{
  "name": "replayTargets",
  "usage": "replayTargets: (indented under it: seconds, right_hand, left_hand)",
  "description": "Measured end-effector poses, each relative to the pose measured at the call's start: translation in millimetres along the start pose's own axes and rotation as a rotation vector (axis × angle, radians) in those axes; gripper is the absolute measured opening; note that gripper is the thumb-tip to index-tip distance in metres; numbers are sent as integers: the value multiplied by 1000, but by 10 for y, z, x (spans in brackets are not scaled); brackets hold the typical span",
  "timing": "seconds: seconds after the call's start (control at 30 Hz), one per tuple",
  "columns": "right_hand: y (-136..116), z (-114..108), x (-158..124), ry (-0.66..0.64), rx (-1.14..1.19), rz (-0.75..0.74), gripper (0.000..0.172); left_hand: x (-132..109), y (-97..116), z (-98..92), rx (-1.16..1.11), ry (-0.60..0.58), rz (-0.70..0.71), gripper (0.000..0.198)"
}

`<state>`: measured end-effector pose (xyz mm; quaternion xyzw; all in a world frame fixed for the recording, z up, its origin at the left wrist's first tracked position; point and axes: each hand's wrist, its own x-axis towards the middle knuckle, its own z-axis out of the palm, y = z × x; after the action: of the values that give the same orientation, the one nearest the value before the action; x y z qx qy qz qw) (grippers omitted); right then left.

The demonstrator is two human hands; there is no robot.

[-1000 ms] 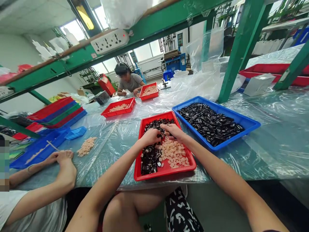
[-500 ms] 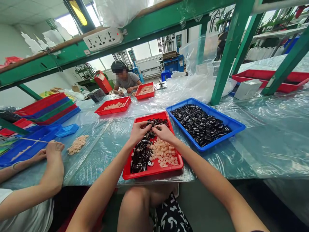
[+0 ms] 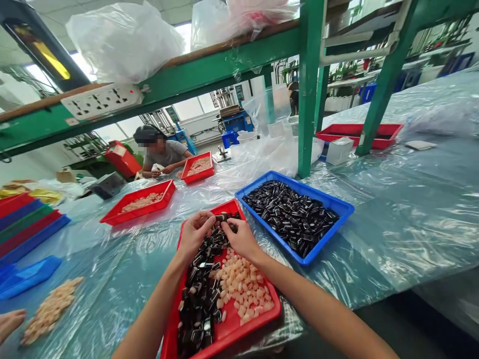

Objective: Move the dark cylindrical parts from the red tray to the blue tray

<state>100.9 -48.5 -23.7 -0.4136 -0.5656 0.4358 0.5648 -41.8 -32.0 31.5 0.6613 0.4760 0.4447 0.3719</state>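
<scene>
Over the far end of a red tray (image 3: 275,310), my two hands work close together. Thumb and fingers of my left hand (image 3: 196,232) pinch a small black piece (image 3: 221,218). My right hand (image 3: 241,238) is closed beside it, its fingertips near that piece; something dark shows between its fingers, too small to make out. Below the hands, glossy black pieces (image 3: 200,284) fill the tray's left side. Small pale peach-coloured pieces (image 3: 245,286) lie heaped on its right side.
A blue tray (image 3: 346,212) full of black pieces stands to the right. Two red trays (image 3: 108,217) with pale pieces sit farther back, near a co-worker (image 3: 164,152). At left are a loose pale pile (image 3: 52,309) and another person's hand (image 3: 11,321). A green post (image 3: 305,99) rises behind.
The view has swung right and nearer, so the trays and shelf appear farther left and lower. The neighbour's arms have mostly left the picture. My hands stay together above the red tray.
</scene>
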Motion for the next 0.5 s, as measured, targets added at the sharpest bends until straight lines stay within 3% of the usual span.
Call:
replayTargets:
  seconds: [0.13,0.3,0.5]
  right_hand:
    - [8,6,53,-40,-65,-28,32]
    - [-33,0,180,-93,-250,-78,34]
    - [-15,10,158,-137,-336,-65,32]
  left_hand:
    - [20,-85,7,46,-1,52,36]
    - [-17,-224,-117,211,38,129,35]
    - [-22,-387,-143,80,-66,137,34]
